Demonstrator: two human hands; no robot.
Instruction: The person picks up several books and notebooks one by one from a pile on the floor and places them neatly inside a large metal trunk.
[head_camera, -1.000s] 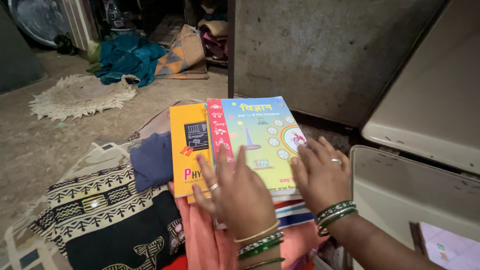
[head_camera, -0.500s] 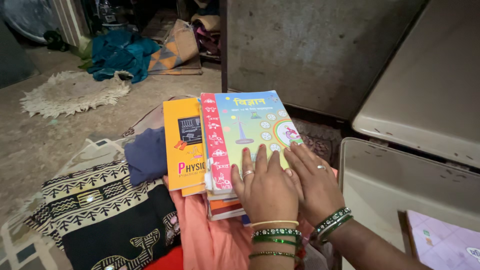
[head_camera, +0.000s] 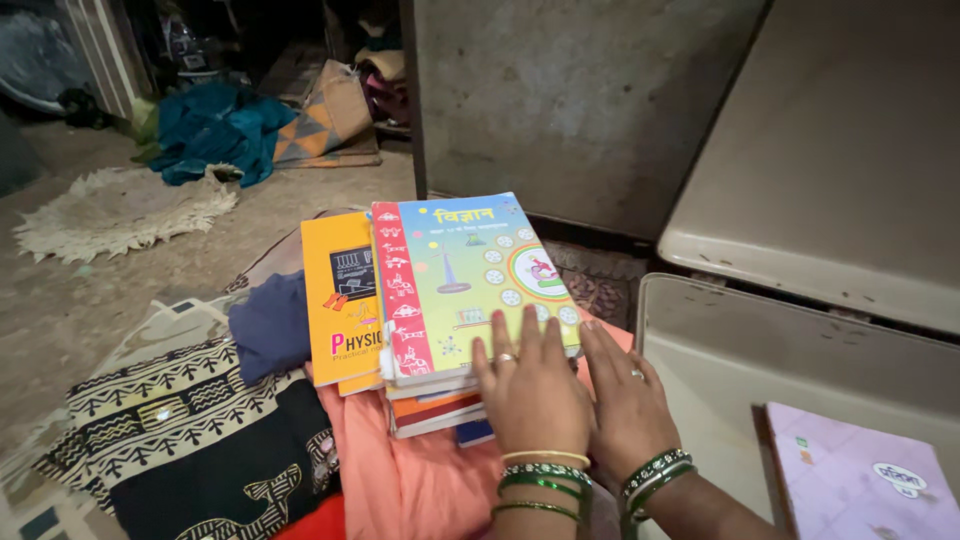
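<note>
A stack of books lies on folded cloth in front of me. Its top book (head_camera: 455, 275) has a light blue and green cover with a red strip down the left side. An orange book (head_camera: 340, 290) lies beside the stack on the left. My left hand (head_camera: 530, 385) rests flat on the near edge of the stack, fingers spread over the top cover. My right hand (head_camera: 625, 395) lies flat next to it at the stack's near right corner, touching the books. Both wrists wear green bangles. Neither hand grips anything.
A salmon cloth (head_camera: 420, 480) lies under the stack, with a navy cloth (head_camera: 270, 325) and a black patterned cloth (head_camera: 200, 430) to the left. An open grey metal trunk (head_camera: 760, 340) stands at the right with a pink book (head_camera: 860, 485) inside. A round woven mat (head_camera: 110, 205) lies far left.
My left hand slid from the stack's left side to its near edge, beside my right hand. Both hands drew back toward me. The view shifted right.
</note>
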